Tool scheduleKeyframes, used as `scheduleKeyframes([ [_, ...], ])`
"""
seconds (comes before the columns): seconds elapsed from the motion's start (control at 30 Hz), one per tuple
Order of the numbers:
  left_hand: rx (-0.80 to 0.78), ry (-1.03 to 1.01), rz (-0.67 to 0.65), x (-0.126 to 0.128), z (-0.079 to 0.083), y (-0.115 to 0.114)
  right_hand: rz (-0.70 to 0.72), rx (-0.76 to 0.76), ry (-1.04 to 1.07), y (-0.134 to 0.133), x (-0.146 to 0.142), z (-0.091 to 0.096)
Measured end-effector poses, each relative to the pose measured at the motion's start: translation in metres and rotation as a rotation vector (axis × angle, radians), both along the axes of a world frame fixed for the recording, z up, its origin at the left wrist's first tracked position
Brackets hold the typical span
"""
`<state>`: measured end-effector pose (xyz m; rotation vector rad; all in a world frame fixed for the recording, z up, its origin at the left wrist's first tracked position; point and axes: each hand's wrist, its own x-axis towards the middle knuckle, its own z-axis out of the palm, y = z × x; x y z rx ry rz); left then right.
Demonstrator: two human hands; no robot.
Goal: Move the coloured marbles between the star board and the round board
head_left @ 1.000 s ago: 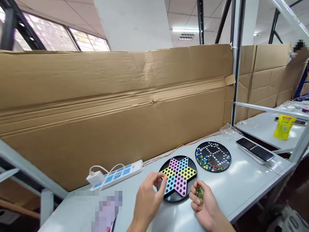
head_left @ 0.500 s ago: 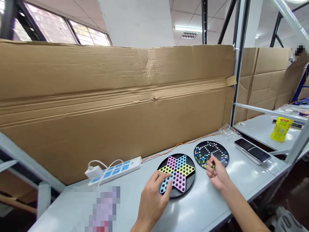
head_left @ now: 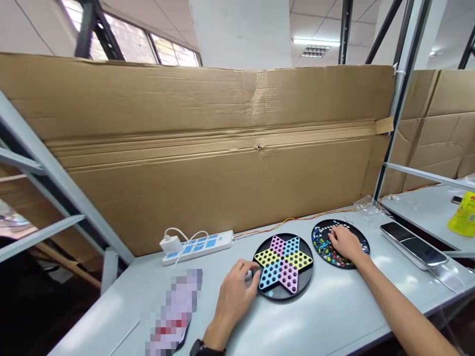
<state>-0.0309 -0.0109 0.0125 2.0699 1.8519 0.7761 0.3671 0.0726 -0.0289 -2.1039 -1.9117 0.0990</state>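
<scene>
A round black board with a six-pointed star of pastel holes (head_left: 284,266) lies on the grey table (head_left: 326,316). My left hand (head_left: 235,291) rests beside it, with curled fingers gripping its left rim. To the right lies a black round tray (head_left: 361,247) with several coloured marbles (head_left: 322,247). My right hand (head_left: 343,242) lies palm down over this tray. Its fingers bend down among the marbles, and what they hold is hidden.
A white and blue power strip (head_left: 198,244) with a plugged charger lies behind the board, and coloured wires (head_left: 297,219) run along the cardboard wall (head_left: 222,163). A phone (head_left: 413,244) lies at the right and a yellow bottle (head_left: 462,215) stands on the neighbouring table. A blurred object (head_left: 174,314) lies near the left.
My right hand moved from near the star board, where it held green marbles, out to the marble tray. My left hand stayed at the board's left rim. The view swung left.
</scene>
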Motion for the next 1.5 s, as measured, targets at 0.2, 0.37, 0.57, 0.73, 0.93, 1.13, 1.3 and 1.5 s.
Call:
scheduleKeyframes([
  [0.2,0.003,0.046,-0.056,-0.002,-0.007,0.0,-0.08,0.1,0.159,-0.005,0.007,0.012],
  [0.37,-0.076,0.087,-0.15,0.0,-0.013,-0.002,0.027,0.316,0.413,-0.024,-0.031,0.026],
  [0.57,-0.203,0.237,-0.208,0.005,-0.011,-0.005,0.462,0.17,0.811,-0.061,-0.12,0.017],
  [0.73,-0.202,0.266,-0.178,0.005,-0.012,-0.004,0.568,0.058,0.94,-0.074,-0.145,0.014],
  [0.93,-0.131,0.31,-0.209,0.006,-0.027,-0.007,0.555,0.092,0.896,-0.075,-0.142,0.01],
  [1.13,-0.149,0.344,-0.248,0.001,-0.036,-0.003,0.604,0.076,0.483,-0.071,-0.144,0.003],
  [1.3,-0.09,0.32,-0.256,-0.003,-0.048,0.001,0.631,0.081,0.21,-0.068,-0.143,-0.002],
  [1.5,-0.058,0.288,-0.275,-0.008,-0.058,0.003,0.646,0.094,0.22,-0.065,-0.143,-0.008],
])
